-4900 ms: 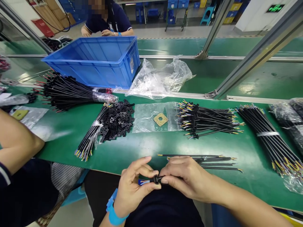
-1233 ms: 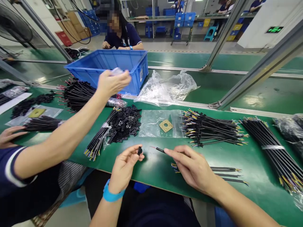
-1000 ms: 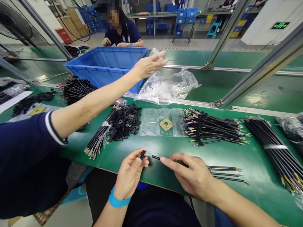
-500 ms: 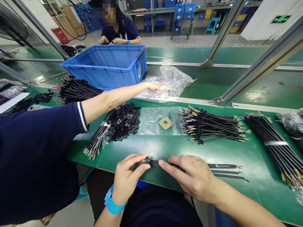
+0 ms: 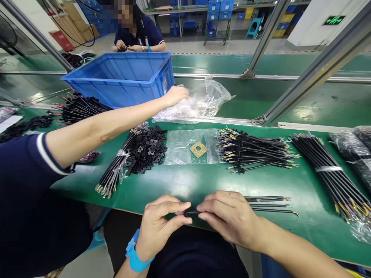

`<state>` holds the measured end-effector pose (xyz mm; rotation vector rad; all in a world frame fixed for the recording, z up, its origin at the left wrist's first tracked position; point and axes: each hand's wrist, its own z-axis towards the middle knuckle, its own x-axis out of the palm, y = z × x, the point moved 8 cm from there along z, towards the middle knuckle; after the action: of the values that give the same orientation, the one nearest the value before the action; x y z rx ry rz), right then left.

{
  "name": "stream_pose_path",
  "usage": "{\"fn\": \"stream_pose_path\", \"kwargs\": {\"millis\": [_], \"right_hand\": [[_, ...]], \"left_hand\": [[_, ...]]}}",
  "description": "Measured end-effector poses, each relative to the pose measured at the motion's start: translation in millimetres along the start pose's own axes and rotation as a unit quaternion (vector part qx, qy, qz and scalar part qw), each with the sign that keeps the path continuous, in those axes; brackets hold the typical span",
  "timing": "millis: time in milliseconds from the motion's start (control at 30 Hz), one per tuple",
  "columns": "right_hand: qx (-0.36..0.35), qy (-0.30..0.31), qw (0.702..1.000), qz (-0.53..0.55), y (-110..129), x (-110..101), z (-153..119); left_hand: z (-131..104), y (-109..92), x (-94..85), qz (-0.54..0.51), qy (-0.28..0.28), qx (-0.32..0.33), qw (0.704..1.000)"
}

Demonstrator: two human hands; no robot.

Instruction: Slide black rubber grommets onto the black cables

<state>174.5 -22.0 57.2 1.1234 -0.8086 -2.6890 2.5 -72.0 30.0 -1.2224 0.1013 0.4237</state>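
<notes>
My left hand (image 5: pixel 166 220) is closed in a pinch on a small black clip (image 5: pixel 187 213) at the end of a black cable, where thin wire ends poke out to the left. Close by on the right, my right hand (image 5: pixel 228 216) grips the same black cable (image 5: pixel 194 212) between thumb and fingers. Part of the cable is hidden under that hand. Several loose black cables (image 5: pixel 272 204) with stripped coloured ends lie just beyond my right hand. A pile of small black clips (image 5: pixel 147 148) rests farther back on the green table (image 5: pixel 179 181).
A co-worker's arm (image 5: pixel 116 119) reaches across from the left to a clear plastic bag (image 5: pixel 203 102) beside a blue bin (image 5: pixel 116 83). A yellowish square plate (image 5: pixel 198 149) lies on a flat bag. Cable bundles (image 5: pixel 255 148) lie right. Another person (image 5: pixel 139 34) sits opposite.
My right hand's fingers have closed in around the cable, and both hands sit slightly lower. The co-worker's hand has drawn back leftward over the plastic bag. The whole view has shifted a little.
</notes>
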Motion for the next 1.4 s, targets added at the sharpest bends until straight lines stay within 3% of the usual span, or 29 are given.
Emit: {"fn": "stream_pose_path", "kwargs": {"millis": [300, 633, 967, 1067, 1200, 1300, 1400], "right_hand": [[0.088, 0.051, 0.982, 0.159, -15.6, 15.6, -4.5], [0.114, 0.047, 0.975, 0.187, -19.6, 21.7, -7.8], [0.077, 0.023, 0.986, 0.143, -15.6, 16.2, 0.6], [0.034, -0.004, 0.996, 0.085, -6.5, 0.5, 6.3], [0.008, -0.088, 0.993, -0.078, -13.6, -44.4, 10.1], [0.033, -0.165, 0.953, -0.252, -39.9, -88.4, 4.3], [0.100, -0.229, 0.909, -0.334, -76.4, -125.3, -7.5]], "left_hand": [[-5.2, -4.4, 11.6, -0.017, 0.028, 0.068, 0.997], [-4.1, -8.7, 16.6, 0.003, 0.031, 0.094, 0.995], [-2.5, -5.9, 16.7, 0.021, 0.026, 0.083, 0.996], [-6.6, 5.6, 14.8, 0.038, 0.027, 0.055, 0.997], [-13.7, 38.3, 9.3, 0.092, 0.027, -0.002, 0.995], [-14.3, 58.2, 11.0, 0.184, 0.054, -0.004, 0.981], [-12.9, 59.2, 16.0, 0.219, 0.076, 0.043, 0.972]]}}
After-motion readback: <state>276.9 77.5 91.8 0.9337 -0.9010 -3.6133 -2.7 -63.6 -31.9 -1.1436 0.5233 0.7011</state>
